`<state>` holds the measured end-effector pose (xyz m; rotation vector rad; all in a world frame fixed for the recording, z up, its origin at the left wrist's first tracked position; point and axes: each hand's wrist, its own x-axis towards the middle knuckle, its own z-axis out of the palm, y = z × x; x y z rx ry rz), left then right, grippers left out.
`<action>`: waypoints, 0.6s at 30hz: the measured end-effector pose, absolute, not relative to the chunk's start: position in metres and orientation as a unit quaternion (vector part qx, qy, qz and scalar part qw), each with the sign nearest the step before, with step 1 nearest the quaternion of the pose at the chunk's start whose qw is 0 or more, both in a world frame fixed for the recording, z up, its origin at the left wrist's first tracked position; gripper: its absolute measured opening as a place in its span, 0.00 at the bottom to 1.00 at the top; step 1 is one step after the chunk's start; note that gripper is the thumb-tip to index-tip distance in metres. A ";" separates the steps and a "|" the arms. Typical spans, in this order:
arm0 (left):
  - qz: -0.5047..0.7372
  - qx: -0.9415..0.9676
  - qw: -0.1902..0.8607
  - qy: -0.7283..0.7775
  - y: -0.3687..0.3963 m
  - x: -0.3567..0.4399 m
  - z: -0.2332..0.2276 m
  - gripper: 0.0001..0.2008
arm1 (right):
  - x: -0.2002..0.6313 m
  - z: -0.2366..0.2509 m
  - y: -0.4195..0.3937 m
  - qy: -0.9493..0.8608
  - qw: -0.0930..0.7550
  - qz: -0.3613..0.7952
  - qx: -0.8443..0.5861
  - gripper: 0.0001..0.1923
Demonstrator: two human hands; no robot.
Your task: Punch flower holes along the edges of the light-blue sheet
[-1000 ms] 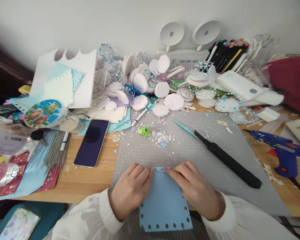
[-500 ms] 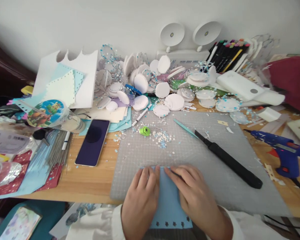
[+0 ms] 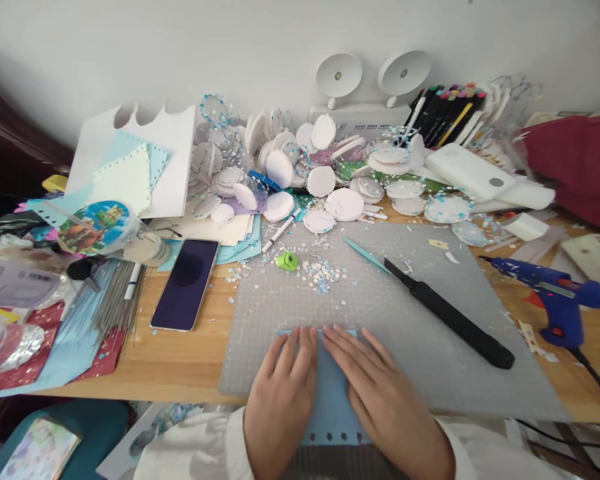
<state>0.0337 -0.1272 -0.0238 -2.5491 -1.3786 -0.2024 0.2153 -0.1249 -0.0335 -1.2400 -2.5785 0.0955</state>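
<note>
In the head view, a blue paper sheet (image 3: pixel 333 400) is pressed flat beneath both hands. Its far edge is laid on a gray cutting mat (image 3: pixel 290 307), while its near edge, lined with a row of small punched flower shapes, is extended past the front of the wooden desk (image 3: pixel 180 367). The left part of the sheet is covered by the left hand (image 3: pixel 283 393), whose fingers are stretched forward and held close together. The right part is covered by the right hand (image 3: pixel 383 387), whose fingers are laid out straight, slanted toward the left hand, with slight gaps between some of them. Nothing is seen to be pinched by either hand; whether the sheet is folded under the palms cannot be told.

Beyond the hands, paper confetti (image 3: pixel 323 273) is scattered on the mat, just beside a small green object (image 3: pixel 287 261). To the right, a black-handled tool (image 3: pixel 447 317) is laid at a slant, its thin tip near a slim teal tool (image 3: pixel 365 255). A blue glue gun (image 3: pixel 560 297) is placed at the far right, and a phone (image 3: pixel 185 285) on the left. White discs (image 3: pixel 321 181) are heaped along the back.
</note>
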 end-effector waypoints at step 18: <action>-0.041 -0.872 0.098 -0.477 -0.120 0.013 -0.016 0.24 | 0.230 -0.038 -0.134 -0.877 0.174 0.025 -0.448 0.23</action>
